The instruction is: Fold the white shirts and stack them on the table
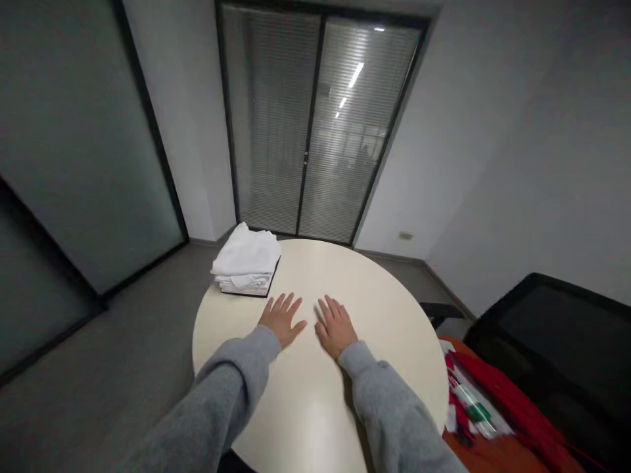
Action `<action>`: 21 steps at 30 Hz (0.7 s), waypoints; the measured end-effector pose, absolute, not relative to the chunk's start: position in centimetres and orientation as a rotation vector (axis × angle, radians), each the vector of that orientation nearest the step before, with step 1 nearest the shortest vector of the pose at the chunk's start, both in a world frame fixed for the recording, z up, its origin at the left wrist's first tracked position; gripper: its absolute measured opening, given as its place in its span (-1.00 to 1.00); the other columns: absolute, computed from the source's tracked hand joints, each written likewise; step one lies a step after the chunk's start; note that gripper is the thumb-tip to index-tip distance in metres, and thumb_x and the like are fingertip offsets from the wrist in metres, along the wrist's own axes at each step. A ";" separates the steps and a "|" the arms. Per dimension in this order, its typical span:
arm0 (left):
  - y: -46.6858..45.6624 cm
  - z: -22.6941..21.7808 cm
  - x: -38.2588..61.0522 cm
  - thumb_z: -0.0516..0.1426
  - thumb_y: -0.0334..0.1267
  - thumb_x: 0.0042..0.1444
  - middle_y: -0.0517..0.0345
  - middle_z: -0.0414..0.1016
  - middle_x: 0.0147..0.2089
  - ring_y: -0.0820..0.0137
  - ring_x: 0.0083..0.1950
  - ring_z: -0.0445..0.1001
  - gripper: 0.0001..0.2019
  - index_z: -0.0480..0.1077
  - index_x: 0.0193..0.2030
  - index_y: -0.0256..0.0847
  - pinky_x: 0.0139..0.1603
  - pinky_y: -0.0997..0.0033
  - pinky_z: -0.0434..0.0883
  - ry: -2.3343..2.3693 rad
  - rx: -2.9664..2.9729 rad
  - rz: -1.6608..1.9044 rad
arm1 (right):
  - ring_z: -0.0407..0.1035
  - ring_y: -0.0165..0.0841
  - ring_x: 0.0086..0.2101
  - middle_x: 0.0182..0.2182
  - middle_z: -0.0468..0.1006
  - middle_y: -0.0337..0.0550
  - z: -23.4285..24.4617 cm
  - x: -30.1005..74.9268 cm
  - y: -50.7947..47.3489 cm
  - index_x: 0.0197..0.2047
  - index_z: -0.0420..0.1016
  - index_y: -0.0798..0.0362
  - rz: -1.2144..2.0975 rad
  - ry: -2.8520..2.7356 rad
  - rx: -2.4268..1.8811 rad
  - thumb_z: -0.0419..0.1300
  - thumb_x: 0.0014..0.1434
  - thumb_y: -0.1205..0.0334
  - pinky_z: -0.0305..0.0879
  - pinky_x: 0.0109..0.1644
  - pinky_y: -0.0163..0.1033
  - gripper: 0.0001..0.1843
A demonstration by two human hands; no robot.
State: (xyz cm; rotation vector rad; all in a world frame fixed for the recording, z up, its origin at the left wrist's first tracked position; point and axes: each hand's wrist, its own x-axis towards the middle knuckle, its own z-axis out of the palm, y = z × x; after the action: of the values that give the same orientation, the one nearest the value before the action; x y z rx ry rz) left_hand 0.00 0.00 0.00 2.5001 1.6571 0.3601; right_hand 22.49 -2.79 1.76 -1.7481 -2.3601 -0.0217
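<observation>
My left hand [282,318] lies flat on the round cream table [384,309], fingers spread, holding nothing. My right hand [336,324] rests flat beside it, a short gap between them, fingers stretched out and empty. Both arms wear grey sleeves. A stack of folded white cloths [246,263] sits on a dark board at the table's far left edge, just beyond my left hand and not touched by it.
A black office chair [557,341] stands to the right. Below it, an orange surface holds red fabric and packaged items [473,401]. Glass doors with blinds [315,125] face me across the grey floor.
</observation>
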 end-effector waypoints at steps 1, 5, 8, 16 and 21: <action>-0.1 -0.3 -0.1 -0.12 0.29 0.33 0.11 -0.07 0.60 0.04 0.59 -0.13 -0.26 0.02 0.56 0.04 0.52 -0.22 -0.23 1.653 2.503 0.348 | -0.14 -0.06 0.45 0.52 -0.05 -0.02 1.5 22.6 -2.9 0.53 0.04 0.08 0.003 -2.362 -1.769 0.01 0.32 0.15 -0.27 0.50 0.12 -0.25; -0.4 -1.0 -0.4 -0.10 0.31 0.32 0.13 -0.06 0.59 0.01 0.59 -0.12 -0.28 0.09 0.53 0.09 0.52 -0.26 -0.25 1.627 2.536 0.343 | -0.13 -0.06 0.45 0.50 0.02 -0.13 0.7 22.8 -3.1 0.53 0.06 -0.07 0.086 -2.386 -1.828 -0.03 0.35 0.15 -0.33 0.49 0.17 -0.30; -0.5 -0.9 -0.5 -0.11 0.27 0.35 0.13 -0.04 0.59 0.03 0.59 -0.10 -0.32 0.11 0.52 0.10 0.52 -0.27 -0.24 1.602 2.566 0.363 | -0.16 -0.06 0.46 0.51 -0.02 -0.17 0.6 22.9 -3.1 0.53 0.07 -0.11 0.117 -2.408 -1.845 -0.05 0.36 0.13 -0.37 0.50 0.16 -0.31; -0.4 -1.0 -0.5 -0.07 0.22 0.37 0.12 0.08 0.56 0.03 0.56 0.00 -0.38 0.19 0.48 0.11 0.51 -0.28 -0.16 1.607 2.580 0.445 | -0.18 -0.06 0.47 0.51 -0.04 -0.16 0.8 22.8 -3.1 0.53 0.05 -0.09 0.125 -2.408 -1.854 -0.05 0.35 0.14 -0.40 0.50 0.17 -0.30; -0.3 -1.3 -0.5 -0.09 0.19 0.39 0.09 0.12 0.54 0.01 0.55 0.03 -0.41 0.21 0.47 0.11 0.50 -0.29 -0.13 1.589 2.588 0.472 | -0.19 -0.06 0.47 0.51 -0.05 -0.18 0.8 22.8 -3.1 0.53 0.05 -0.10 0.136 -2.408 -1.856 -0.05 0.36 0.14 -0.39 0.50 0.17 -0.30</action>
State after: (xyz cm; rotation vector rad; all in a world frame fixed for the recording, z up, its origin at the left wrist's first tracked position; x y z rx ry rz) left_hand -0.54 -0.32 -1.25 2.5878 1.5888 0.4719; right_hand 22.77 -3.14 0.83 -1.8556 -2.4078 0.1355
